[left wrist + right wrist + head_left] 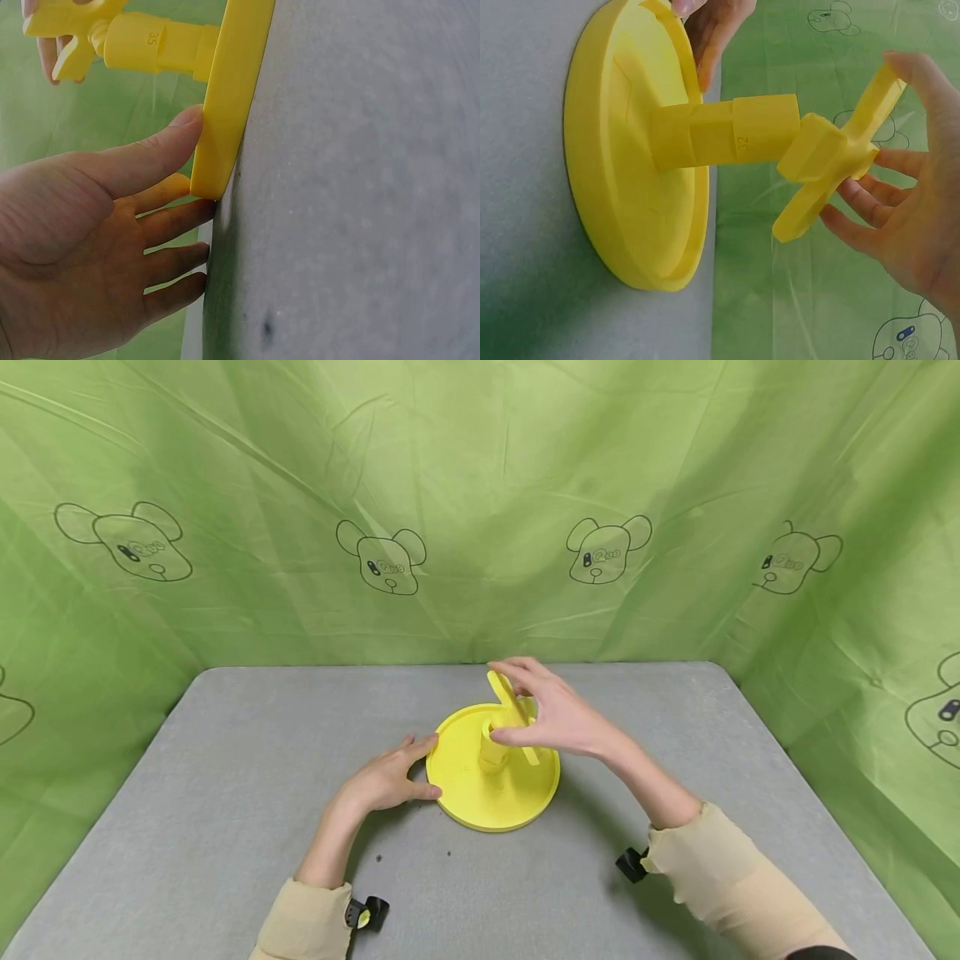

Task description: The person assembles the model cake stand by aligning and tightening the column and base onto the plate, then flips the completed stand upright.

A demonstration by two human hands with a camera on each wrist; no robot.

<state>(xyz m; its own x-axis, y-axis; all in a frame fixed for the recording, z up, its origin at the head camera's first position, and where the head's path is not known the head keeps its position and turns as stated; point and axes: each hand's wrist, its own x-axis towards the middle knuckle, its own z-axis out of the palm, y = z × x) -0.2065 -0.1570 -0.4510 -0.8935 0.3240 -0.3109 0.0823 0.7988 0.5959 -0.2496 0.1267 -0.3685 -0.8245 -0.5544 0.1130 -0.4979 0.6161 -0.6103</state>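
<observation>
A round yellow base (457, 768) with a raised rim lies flat on the table. From its middle rises a thick yellow post (712, 135), with small numbers on its side. My right hand (558, 714) grips a yellow cross-shaped piece (851, 150) by its arms, thumb on one arm and fingers around the others. The piece is tilted, and its stubby block is right at the post's top end. My left hand (386, 781) rests at the base's left edge, fingers spread; the thumb (176, 142) touches the rim.
The grey table (247, 793) has a few small dark specks (378, 857) in front of the left hand. Green cloth (487, 460) with bear-head drawings hangs behind and on both sides. A black wrist camera (632, 865) sticks out below the right sleeve.
</observation>
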